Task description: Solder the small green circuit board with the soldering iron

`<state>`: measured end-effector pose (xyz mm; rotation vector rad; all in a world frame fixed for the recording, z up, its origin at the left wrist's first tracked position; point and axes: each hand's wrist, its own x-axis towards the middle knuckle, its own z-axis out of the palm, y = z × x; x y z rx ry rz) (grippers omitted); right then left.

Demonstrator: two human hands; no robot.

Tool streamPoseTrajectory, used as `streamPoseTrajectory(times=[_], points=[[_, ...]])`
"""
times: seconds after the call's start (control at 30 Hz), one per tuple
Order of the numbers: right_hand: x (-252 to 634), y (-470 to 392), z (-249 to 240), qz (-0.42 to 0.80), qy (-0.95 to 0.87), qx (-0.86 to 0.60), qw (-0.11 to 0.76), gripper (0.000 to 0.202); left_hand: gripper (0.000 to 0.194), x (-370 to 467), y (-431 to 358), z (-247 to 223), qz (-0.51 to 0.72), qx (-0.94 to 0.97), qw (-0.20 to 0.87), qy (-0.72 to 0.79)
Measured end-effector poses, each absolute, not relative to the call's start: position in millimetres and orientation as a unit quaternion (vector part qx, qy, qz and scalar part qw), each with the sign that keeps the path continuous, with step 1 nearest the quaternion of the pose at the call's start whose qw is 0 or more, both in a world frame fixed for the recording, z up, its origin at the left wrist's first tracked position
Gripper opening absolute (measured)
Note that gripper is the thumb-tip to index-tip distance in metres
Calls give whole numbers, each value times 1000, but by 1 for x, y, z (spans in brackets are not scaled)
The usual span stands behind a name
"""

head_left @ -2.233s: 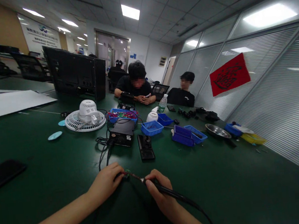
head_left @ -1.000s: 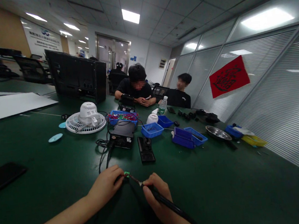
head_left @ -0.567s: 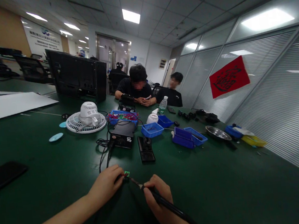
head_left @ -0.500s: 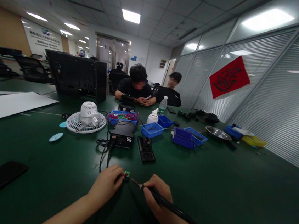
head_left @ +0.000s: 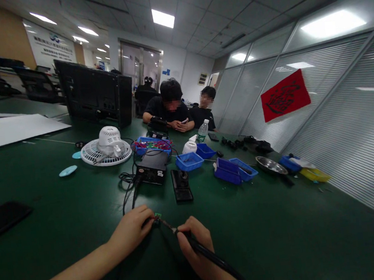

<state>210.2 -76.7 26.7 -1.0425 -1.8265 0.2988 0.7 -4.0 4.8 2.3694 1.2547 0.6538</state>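
My right hand [head_left: 197,241] grips a soldering iron [head_left: 207,252] like a pen, its thin tip pointing up and left. That tip reaches a small green circuit board [head_left: 158,214]; whether it touches is too small to tell. My left hand [head_left: 138,223] is closed in a pinch at the board's left edge, on what look like thin wires; its fingertips partly hide them. Just below the board sits a small dark piece [head_left: 156,223]. Beyond my hands stands a black soldering station [head_left: 152,172] with cables at its left.
A black phone-like device [head_left: 181,187] lies ahead, near blue trays [head_left: 189,162]. A white fan part [head_left: 106,153] is at left, with a dark phone [head_left: 4,219] nearer. Farther right are a metal bowl [head_left: 271,166] and a yellow tray [head_left: 315,174]. Two people [head_left: 170,106] sit across the table.
The iron's tip has moved slightly left, closer to the green board. My left hand stays nearly still. The person at the back right has shifted left.
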Motion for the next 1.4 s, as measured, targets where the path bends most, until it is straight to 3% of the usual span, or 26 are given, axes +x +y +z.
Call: streamPoseTrajectory(times=[1.0, 1.4], points=[[214, -66, 25, 37, -823, -347, 448, 8, 19, -2, -2, 3, 231, 854, 181, 429], [216, -67, 21, 64, -819, -363, 440, 8, 19, -2, -3, 4, 231, 852, 179, 433]])
